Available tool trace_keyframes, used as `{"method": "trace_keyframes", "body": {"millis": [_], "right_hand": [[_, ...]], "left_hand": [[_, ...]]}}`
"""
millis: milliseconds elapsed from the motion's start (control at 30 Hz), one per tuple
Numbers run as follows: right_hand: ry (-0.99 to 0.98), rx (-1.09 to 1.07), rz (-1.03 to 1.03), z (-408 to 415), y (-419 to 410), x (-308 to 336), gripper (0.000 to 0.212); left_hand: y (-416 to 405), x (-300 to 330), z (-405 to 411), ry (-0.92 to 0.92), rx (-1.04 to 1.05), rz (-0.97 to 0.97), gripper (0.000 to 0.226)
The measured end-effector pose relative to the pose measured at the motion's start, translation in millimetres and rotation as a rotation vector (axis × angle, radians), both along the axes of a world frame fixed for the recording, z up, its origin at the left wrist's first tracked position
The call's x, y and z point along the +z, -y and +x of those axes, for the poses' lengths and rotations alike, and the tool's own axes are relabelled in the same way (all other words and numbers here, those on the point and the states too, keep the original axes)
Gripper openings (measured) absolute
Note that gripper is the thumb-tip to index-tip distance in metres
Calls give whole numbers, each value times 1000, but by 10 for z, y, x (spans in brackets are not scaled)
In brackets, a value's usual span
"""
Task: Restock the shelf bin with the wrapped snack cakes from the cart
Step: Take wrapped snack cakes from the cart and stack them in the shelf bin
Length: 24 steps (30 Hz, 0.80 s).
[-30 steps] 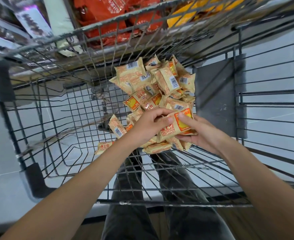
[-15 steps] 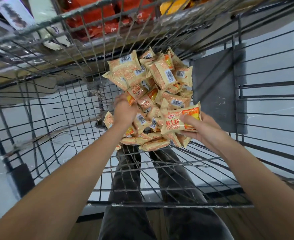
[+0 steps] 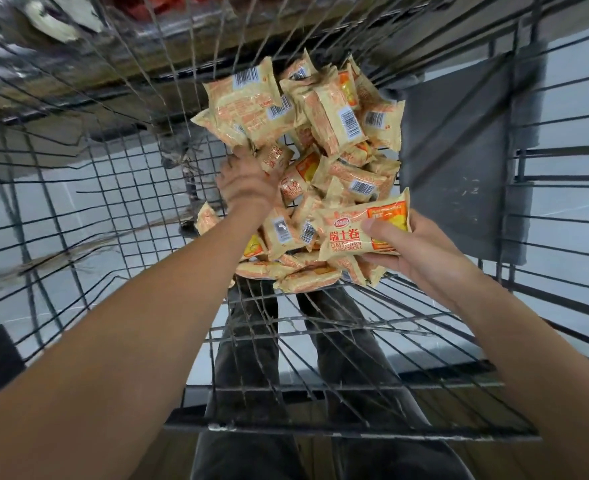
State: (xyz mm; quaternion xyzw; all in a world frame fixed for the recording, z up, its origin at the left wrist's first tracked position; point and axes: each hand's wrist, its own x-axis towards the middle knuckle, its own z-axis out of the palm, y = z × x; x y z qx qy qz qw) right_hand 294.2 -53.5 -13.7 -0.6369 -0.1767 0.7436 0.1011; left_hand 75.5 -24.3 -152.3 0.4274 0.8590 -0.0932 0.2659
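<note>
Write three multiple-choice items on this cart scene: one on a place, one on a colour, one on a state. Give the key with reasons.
1. Where does the pile of snack cakes lie?
A. in the wire cart
B. on the floor
C. in a cardboard box

2. What colour is the panel on the packet in the right hand?
A. blue
B. orange
C. green

3. What is the left hand doing?
A. hanging idle outside the cart
B. holding the cart's handle
C. reaching into the pile

Key: 1 A, wire mesh runs under and around the pile. 2 B, an orange panel shows beside the thumb. 3 C, its fingers are among the packets; the grip is hidden.
</note>
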Motion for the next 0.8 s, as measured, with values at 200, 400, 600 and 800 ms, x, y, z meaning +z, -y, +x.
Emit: {"method": "trace_keyframes", "body": {"millis": [200, 400, 600, 800], "right_hand": [[16, 9, -1, -20, -52, 44, 28], [35, 42, 18, -42, -48, 147, 34], [37, 109, 52, -69, -33, 507, 29], [38, 183, 88, -154, 40, 1035, 30]], "left_hand": [[-31, 35, -36, 201, 26, -65, 61], [-127, 287, 4, 362, 235, -200, 68], [96, 1120, -39, 722, 517, -155, 55], [745, 2284, -251, 930, 610, 50, 51]]}}
